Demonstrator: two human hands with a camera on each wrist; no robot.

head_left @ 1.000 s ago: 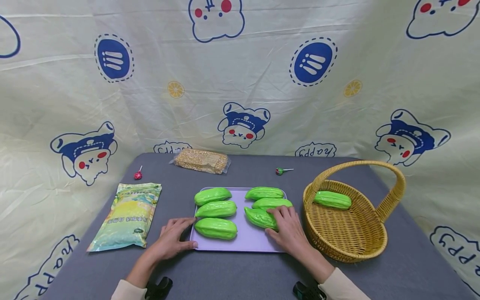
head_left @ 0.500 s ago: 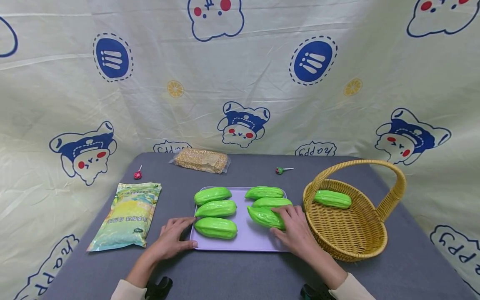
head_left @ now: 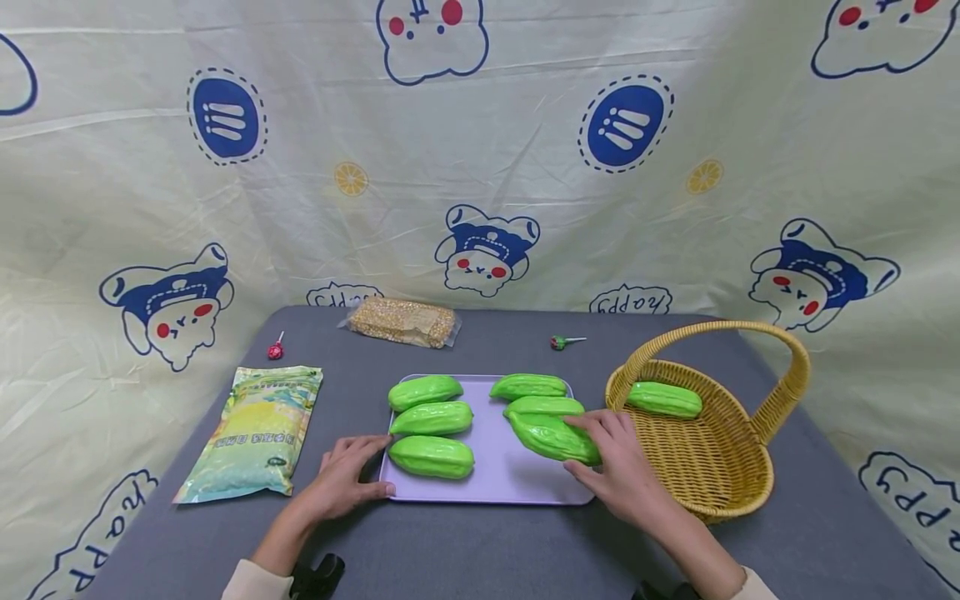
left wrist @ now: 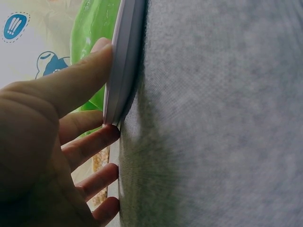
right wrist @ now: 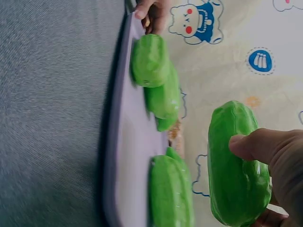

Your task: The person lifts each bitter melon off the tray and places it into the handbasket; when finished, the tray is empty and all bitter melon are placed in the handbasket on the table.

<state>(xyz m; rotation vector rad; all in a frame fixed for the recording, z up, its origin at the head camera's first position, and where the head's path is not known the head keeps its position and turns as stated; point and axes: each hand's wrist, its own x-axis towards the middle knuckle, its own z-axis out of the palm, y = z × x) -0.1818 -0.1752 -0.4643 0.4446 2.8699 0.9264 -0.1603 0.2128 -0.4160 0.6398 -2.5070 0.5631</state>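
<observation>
My right hand (head_left: 622, 467) grips a glossy green ridged bitter melon (head_left: 551, 437) over the front right of a lilac tray (head_left: 495, 487). In the right wrist view that bitter melon (right wrist: 236, 165) is raised off the tray, my thumb pressing its near side; the far fingers are mostly hidden. Along the tray's left edge rests my left hand (head_left: 348, 479), thumb and index finger touching the rim. Several bitter melons lie on the tray: a left column, with the front one (head_left: 431, 457) nearest my left hand, and a right pair behind the held one, topmost (head_left: 528, 385).
A wicker basket (head_left: 720, 492) with a tall handle stands right of the tray, one bitter melon (head_left: 665, 399) inside. At left lies a yellow-green bag (head_left: 251, 433). A packet of grains (head_left: 403, 322), a red lollipop (head_left: 276, 347) and a green lollipop (head_left: 561, 342) lie farther back.
My right hand has moved right with the front bitter melon of the right column, lifting it and nearing the basket. The left hand has stayed at the tray's edge.
</observation>
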